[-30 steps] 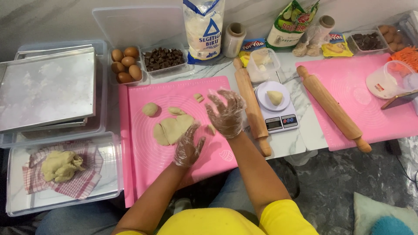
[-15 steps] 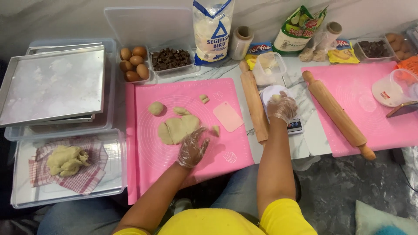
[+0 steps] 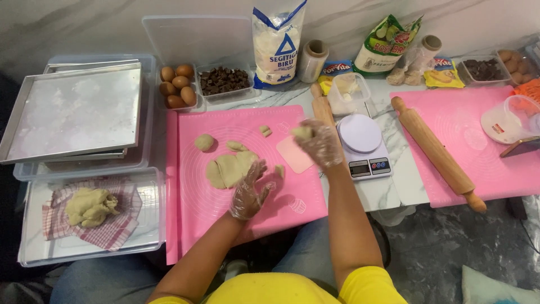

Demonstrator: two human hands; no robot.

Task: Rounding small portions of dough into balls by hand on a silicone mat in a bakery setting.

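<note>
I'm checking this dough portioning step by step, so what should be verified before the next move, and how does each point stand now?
1. Right hand grips a small dough piece: ok.
2. Scale platform bare: ok.
3. Scale display reading: cannot tell, too small.
4. Left hand open above the pink mat, beside the flattened dough, holding nothing: ok.
5. Pink scraper lies flat on the mat within reach: ok.
6. Both hands gloved: ok.
</note>
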